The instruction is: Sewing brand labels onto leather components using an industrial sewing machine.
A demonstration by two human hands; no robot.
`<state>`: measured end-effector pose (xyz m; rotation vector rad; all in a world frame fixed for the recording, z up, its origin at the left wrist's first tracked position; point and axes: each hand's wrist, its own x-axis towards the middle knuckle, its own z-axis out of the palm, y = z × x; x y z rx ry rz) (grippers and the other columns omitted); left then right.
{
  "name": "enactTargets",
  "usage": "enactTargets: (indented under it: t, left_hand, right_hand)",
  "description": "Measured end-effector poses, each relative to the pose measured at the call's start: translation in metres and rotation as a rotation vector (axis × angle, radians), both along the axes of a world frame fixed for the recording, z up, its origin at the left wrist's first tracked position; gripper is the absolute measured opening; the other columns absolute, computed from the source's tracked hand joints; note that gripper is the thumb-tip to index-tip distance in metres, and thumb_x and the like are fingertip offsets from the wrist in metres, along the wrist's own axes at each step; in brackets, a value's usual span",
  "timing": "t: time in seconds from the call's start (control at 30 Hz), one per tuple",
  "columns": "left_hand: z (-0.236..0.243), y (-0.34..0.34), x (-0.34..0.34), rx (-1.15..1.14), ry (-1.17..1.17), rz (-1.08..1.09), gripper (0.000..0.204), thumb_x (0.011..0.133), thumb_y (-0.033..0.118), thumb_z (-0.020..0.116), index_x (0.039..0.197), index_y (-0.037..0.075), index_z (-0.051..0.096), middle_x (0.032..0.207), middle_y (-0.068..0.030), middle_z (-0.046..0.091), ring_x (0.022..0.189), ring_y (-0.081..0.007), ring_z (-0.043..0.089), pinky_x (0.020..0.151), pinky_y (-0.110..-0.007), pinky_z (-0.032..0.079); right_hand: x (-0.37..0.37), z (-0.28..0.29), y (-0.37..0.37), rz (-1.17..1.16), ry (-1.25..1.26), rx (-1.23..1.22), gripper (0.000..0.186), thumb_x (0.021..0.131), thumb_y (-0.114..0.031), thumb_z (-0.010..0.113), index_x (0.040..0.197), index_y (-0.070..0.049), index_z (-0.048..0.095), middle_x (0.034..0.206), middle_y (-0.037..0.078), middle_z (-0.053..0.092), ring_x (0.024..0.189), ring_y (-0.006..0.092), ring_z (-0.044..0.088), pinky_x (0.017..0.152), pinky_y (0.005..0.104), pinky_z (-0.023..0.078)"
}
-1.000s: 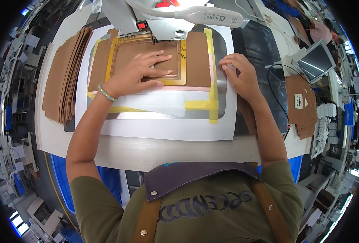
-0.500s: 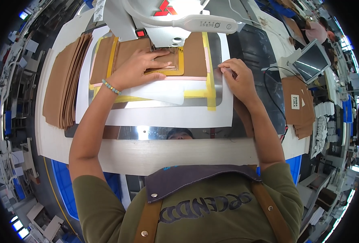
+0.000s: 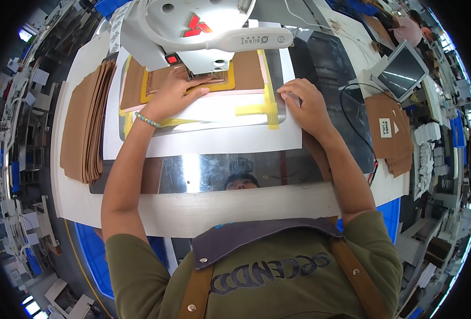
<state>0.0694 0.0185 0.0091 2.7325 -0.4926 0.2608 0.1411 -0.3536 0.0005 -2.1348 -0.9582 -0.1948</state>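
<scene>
Left fingers (image 3: 196, 95) apparently touch yellow frame (image 3: 222, 86)

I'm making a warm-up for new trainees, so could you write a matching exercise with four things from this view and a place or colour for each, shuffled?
Column one
1. left hand
2. right hand
3. bead bracelet
4. tall brown stack

Column two
A. left of the white sheet
B. just right of the upright strip of yellow tape
C. over the yellow frame, partly hidden by the machine head
D. blue-green and yellowish

Right pairs: 1-C, 2-B, 3-D, 4-A
</scene>
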Motion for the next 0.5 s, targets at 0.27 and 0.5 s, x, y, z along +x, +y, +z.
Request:
enactTargets:
  t: [0.27, 0.5]
  left_hand:
    - [-0.001, 0.076, -0.017, -0.102, -0.100, 0.278, 0.034, 0.104, 0.017, 0.063, 0.131, -0.002, 0.073, 0.140, -0.0223, 0.067, 0.126, -0.0409, 0.065, 0.107, -0.044, 0.051]
    - [-0.031, 0.183, -0.061, 0.119, -0.031, 0.593, 0.046, 0.110, 0.021, 0.058, 0.150, 0.000, 0.061, 0.159, -0.0170, 0.057, 0.147, -0.0372, 0.050, 0.124, -0.044, 0.040]
  right_hand:
    - [-0.004, 0.002, 0.001, 0.051, -0.139, -0.005, 0.012, 0.095, -0.009, 0.069, 0.106, -0.009, 0.075, 0.105, 0.004, 0.074, 0.101, 0.0263, 0.065, 0.091, 0.0402, 0.047]
    - [-0.010, 0.006, 0.006, 0.137, -0.153, -0.031, 0.012, 0.096, -0.010, 0.070, 0.107, -0.009, 0.075, 0.106, 0.003, 0.074, 0.103, 0.0254, 0.065, 0.093, 0.0400, 0.047]
